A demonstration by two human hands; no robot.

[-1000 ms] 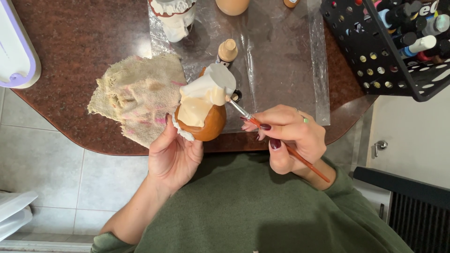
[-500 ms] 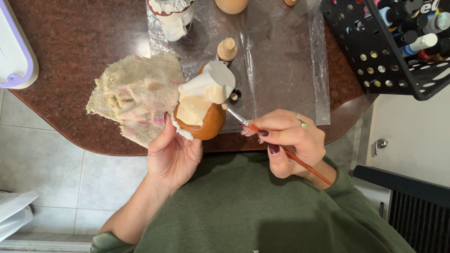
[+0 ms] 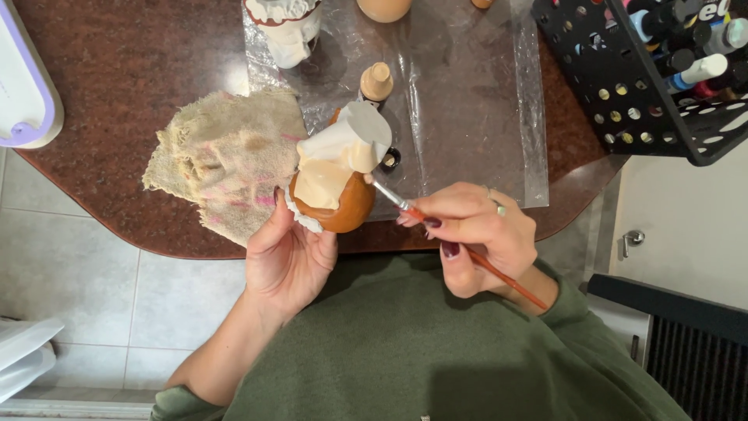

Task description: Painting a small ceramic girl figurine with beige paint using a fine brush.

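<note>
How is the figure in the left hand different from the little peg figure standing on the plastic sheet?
The held figure is larger, tilted in the left hand, orange-brown with cream and white parts. The small peg figure stands upright, untouched, plain beige with a dark base. The brush tip meets only the held one. Both have rounded shapes.

A black perforated rack (image 3: 623, 86) fills the upper right of the frame, holding paint bottles (image 3: 705, 68) with white, blue and red bodies and black caps. Some carry pale labels, too small to make out. At the left edge sits a white box with a purple rim (image 3: 23, 93), partly cropped.
</note>
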